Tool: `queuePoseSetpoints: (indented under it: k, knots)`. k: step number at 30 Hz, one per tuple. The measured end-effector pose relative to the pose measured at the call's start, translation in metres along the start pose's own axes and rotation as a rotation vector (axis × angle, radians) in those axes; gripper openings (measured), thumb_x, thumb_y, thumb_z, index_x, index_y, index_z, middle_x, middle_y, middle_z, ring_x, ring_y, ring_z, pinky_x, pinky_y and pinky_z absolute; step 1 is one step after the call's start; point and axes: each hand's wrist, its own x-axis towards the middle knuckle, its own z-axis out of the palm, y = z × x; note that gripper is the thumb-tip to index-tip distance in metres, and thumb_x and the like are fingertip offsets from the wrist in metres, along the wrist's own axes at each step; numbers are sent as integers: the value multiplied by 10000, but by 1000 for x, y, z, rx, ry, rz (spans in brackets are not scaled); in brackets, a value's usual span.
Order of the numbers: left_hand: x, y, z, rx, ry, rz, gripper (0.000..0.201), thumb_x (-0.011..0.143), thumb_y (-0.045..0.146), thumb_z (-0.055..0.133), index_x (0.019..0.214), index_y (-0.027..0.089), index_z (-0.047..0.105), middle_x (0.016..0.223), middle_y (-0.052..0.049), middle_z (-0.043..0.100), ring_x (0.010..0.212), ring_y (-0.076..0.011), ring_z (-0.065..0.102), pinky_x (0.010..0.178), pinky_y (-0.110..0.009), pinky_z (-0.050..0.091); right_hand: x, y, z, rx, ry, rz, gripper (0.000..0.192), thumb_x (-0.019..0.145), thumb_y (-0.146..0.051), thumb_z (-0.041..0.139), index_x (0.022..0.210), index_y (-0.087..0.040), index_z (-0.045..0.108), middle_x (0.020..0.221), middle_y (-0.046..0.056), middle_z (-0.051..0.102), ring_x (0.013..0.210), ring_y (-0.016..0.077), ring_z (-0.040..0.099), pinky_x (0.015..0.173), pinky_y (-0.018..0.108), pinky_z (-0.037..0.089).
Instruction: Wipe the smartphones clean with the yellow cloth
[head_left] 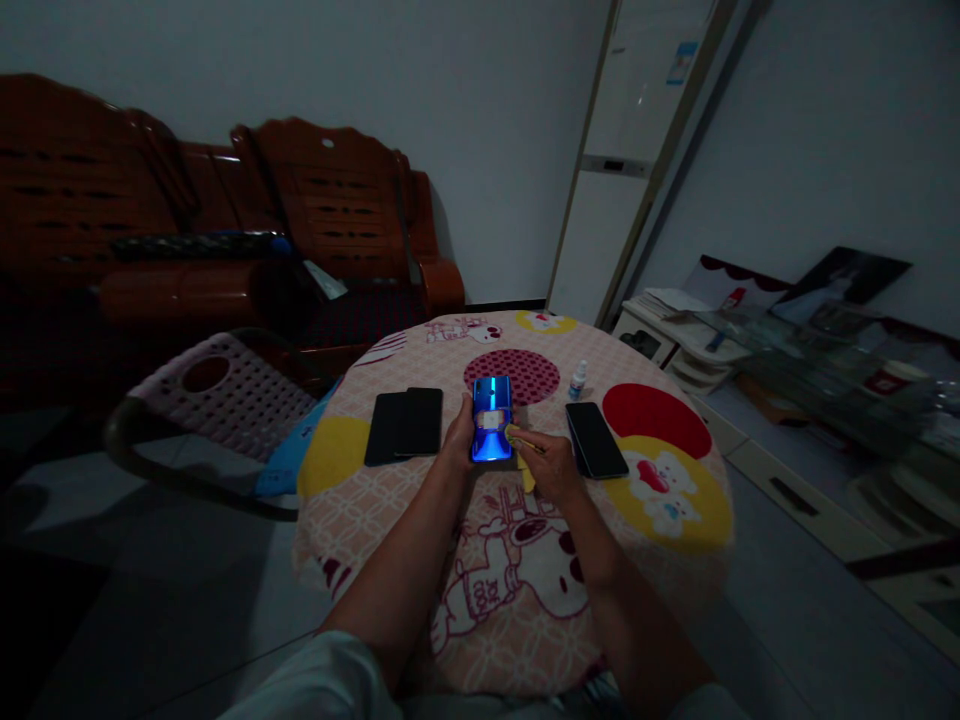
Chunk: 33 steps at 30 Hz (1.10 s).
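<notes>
Two hands work on a shiny blue phone at a round counter covered with a cartoon-print cloth.

Head view: the left hand [459, 440] is clamped on the left edge of the blue phone [491, 418], holding it glossy back up at the middle of the counter [660, 540]. The right hand [551, 465] is closed on a small yellow cloth [525, 448], touching the phone's lower right edge. To the left, two black phones [405, 424] lie side by side, edges overlapping. Just beside the right hand lies another black phone [596, 440], and beyond it a small white bottle [577, 380] stands upright. A pink perforated chair [225, 395] stands left of the counter, a dark red wooden sofa [225, 220] behind it.
</notes>
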Motion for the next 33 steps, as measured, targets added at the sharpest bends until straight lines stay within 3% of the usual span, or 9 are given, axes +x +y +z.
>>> queuePoseSetpoints:
  k: [4,15,25,33]
  knots:
    - [2,-2,1,-15,26,9,748,905,619,189,1089,52,641,837,-164,707,714,-224,685,675,-328,540,0,4,0,29,15,4,250,811,-272,619,1030,-212,722,1057,56,713,991,244,676,872,374,545]
    - [-2,3,-3,5,111,59,723,916,595,207,1020,42,661,760,-156,703,609,-213,673,582,-305,537,-2,-7,-1,121,-132,88,249,778,-274,626,991,-204,735,1026,57,725,952,241,688,840,372,554]
    - [5,-5,-4,-4,187,8,616,884,607,357,1023,87,659,760,-123,709,646,-212,684,635,-319,552,1,2,-2,166,-19,88,265,769,-340,651,975,-199,740,1002,61,731,953,239,687,847,369,552]
    - [5,-4,-4,-133,116,8,707,908,607,217,1089,51,613,808,-155,695,683,-235,679,659,-358,549,-1,0,-1,117,-26,91,246,778,-290,632,983,-203,737,1012,51,729,958,237,687,850,370,556]
